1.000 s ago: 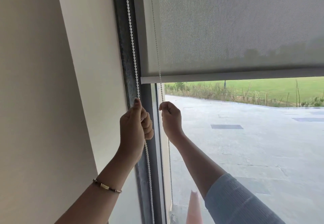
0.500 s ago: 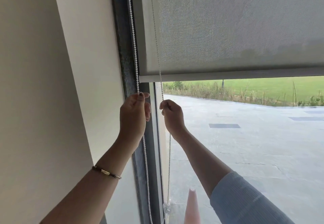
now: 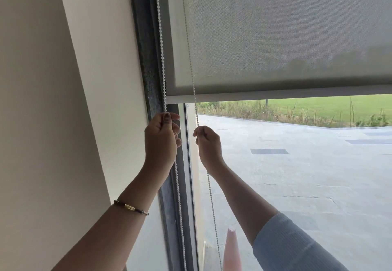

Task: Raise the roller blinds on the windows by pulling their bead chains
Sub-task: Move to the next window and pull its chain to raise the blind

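Note:
A grey mesh roller blind (image 3: 275,33) covers the upper window, and its bottom bar (image 3: 275,95) hangs a little above my hands. A white bead chain runs down in two strands at the window's left edge. My left hand (image 3: 162,137) is closed on the left strand (image 3: 160,37) beside the dark frame. My right hand (image 3: 206,141) pinches the right strand (image 3: 189,48), which passes in front of the blind and hangs on below my wrist.
A cream wall (image 3: 63,122) and the dark window frame (image 3: 146,58) stand at the left. Through the glass I see pale pavement (image 3: 307,175), a strip of grass (image 3: 318,106) and an orange cone (image 3: 232,249) at the bottom.
My left hand has slid up the left strand, from below the right hand's level to slightly above it. The right hand has stayed put, and the blind's bottom bar looks unchanged.

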A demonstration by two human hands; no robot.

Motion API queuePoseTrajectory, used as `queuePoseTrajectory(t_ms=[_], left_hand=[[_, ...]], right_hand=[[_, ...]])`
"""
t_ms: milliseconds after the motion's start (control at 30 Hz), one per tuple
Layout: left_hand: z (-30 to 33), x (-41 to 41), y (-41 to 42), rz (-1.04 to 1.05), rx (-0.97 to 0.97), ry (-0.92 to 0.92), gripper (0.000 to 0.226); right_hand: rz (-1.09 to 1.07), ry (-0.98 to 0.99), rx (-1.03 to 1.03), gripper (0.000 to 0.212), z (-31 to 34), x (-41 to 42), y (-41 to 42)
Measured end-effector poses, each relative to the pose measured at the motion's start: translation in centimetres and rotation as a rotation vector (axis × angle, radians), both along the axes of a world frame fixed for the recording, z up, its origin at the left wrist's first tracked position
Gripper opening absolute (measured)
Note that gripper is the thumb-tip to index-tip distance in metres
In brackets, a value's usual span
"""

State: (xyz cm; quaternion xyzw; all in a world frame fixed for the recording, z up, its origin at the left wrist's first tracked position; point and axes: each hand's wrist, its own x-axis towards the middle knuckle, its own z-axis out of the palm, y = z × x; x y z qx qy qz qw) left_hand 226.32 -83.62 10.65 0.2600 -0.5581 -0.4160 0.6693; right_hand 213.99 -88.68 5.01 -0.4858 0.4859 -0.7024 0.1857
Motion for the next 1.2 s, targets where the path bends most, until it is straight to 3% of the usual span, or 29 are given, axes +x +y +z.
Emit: queuePoseTrajectory(t_ms=[400, 933, 1200], left_hand=[[-2.5, -0.6, 0.4, 0.074, -0.052, -0.059, 0.037], [-4.1, -1.2, 1.7, 0.016, -0.131, -0.062, 0.035], [-5.5, -1.5, 2.5, -0.025, -0.066, -0.043, 0.034]], right_hand=[[0.021, -0.074, -0.032, 0.029, 0.8, -0.1, 0.2], [0.026, -0.119, -0.031, 0.029, 2.1, -0.2, -0.6], [0.019, -0.109, -0.054, 0.031, 2.9, -0.2, -0.7]])
